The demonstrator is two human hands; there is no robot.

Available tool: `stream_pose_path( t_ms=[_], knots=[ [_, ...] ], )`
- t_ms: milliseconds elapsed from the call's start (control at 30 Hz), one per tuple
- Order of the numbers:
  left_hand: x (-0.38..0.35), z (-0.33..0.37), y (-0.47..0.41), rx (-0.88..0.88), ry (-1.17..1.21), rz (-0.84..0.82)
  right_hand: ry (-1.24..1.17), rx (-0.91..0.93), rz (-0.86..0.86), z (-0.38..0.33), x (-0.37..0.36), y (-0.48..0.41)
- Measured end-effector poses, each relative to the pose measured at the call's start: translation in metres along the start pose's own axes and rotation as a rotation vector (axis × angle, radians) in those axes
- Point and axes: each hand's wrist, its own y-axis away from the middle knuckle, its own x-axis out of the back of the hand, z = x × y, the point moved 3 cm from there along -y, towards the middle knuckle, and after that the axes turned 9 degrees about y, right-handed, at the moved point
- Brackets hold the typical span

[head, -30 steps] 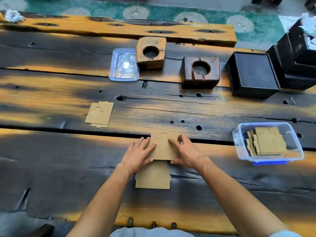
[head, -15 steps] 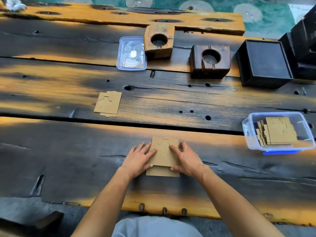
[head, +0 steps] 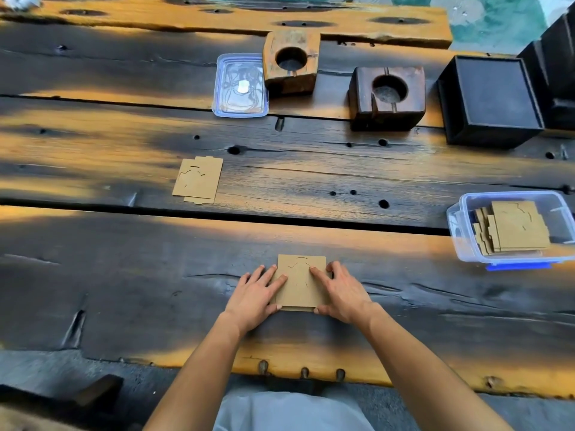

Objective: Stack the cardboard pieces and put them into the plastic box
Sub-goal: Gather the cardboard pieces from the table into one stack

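Observation:
Two brown cardboard pieces [head: 299, 284] lie stacked on the wooden table near its front edge, the lower one showing only as a thin strip. My left hand [head: 255, 296] presses the stack's left side and my right hand [head: 339, 290] presses its right side, fingers on top and at the edges. Another small stack of cardboard [head: 198, 179] lies further back on the left. The clear plastic box [head: 460, 231] with a blue clip stands at the right and holds several cardboard pieces [head: 516, 227].
A clear plastic lid [head: 240, 86] lies at the back beside a light wooden block [head: 292, 61] with a round hole. A dark wooden block [head: 387, 98] and black boxes [head: 491, 101] stand at the back right. The table's front edge [head: 311, 367] runs just below my wrists.
My hands slid the upper cardboard piece toward me until it covers the lower one almost fully. The camera view has shifted a little.

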Motion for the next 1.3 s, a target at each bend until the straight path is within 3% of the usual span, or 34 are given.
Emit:
stream_pose_path(
  t_ms=[1300],
  knots=[
    [-0.015, 0.018, -0.001, 0.061, 0.021, 0.080, 0.116, -0.029, 0.028, -0.006, -0.028, 0.004]
  ],
)
